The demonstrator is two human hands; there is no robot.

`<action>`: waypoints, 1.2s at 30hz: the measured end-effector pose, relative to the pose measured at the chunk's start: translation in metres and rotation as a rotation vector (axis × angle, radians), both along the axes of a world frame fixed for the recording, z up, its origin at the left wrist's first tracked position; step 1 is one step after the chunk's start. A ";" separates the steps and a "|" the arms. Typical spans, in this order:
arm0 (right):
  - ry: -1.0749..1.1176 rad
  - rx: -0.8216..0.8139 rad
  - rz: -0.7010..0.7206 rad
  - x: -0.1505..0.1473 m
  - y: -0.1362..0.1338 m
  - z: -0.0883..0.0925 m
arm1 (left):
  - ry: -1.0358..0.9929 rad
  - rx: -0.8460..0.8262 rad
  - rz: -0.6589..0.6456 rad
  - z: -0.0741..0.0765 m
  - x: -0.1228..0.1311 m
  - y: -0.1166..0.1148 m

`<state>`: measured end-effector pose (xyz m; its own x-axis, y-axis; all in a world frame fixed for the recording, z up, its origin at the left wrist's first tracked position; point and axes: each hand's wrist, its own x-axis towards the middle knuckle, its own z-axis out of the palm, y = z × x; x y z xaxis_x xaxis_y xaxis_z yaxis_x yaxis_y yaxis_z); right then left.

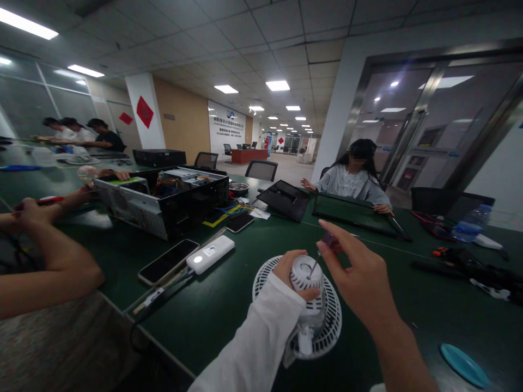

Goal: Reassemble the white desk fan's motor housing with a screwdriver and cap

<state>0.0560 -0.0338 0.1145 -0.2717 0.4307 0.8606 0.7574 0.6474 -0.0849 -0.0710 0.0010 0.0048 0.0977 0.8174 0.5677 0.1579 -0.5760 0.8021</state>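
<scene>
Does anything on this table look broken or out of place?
The white fan lies grille-down on the table, not upright; the left hand grips its motor housing while the right hand holds a screwdriver into it. Farther left, a computer case sits open, wires showing.

No lettering can be read. The white wall board [227, 128] at the far end of the hall carries a blue logo and rows of characters too small to make out. The red diamond sign [144, 111] on the pillar [154, 136] shows no legible mark. The label on the white power bank [210, 254] near the tabletop's left edge is blurred.
</scene>
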 end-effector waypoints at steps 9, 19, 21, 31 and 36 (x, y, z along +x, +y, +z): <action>-0.003 -0.057 0.083 -0.003 -0.006 0.004 | -0.005 0.003 0.008 0.000 0.001 0.000; 0.005 -0.090 0.091 -0.006 -0.006 0.002 | 0.019 0.017 0.029 -0.003 0.002 0.002; 0.000 -0.083 0.081 -0.005 -0.007 0.003 | 0.023 0.021 0.029 -0.003 0.002 0.002; 0.032 -0.107 0.065 0.000 -0.009 0.007 | 0.017 0.037 0.007 -0.002 0.001 0.002; 0.005 -0.023 -0.002 -0.002 -0.007 0.006 | 0.009 0.042 0.020 -0.003 0.002 0.003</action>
